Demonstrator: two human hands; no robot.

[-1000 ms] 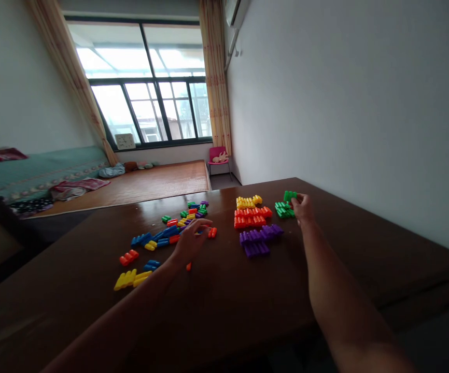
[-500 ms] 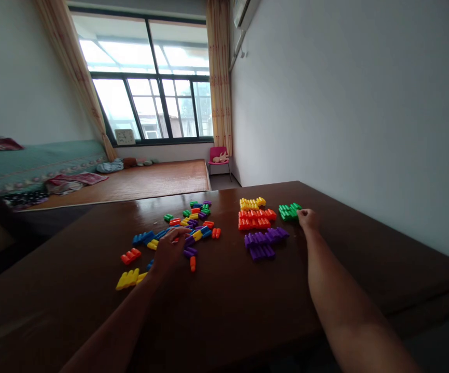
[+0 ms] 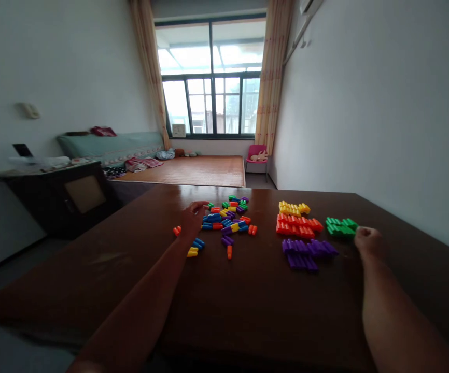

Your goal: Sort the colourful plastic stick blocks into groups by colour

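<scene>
My left hand reaches over the left side of a loose pile of coloured plastic blocks. Its fingers are slightly apart, with the tips at a small green block on the table. My right hand is closed at the right end of a group of green blocks, its fingertips on the end piece. Left of that group lie sorted rows of yellow blocks, red-orange blocks and purple blocks. Part of the pile is hidden behind my left hand and forearm.
The mixed pile includes blue blocks, a lone orange piece and yellow pieces. All lie on a dark brown table. Beyond stand a low bed, a pink chair and a dark cabinet.
The view has swung left, so things appear farther right. My left hand has moved forward from the middle of the pile to the green block. My right hand stays at the green group.
</scene>
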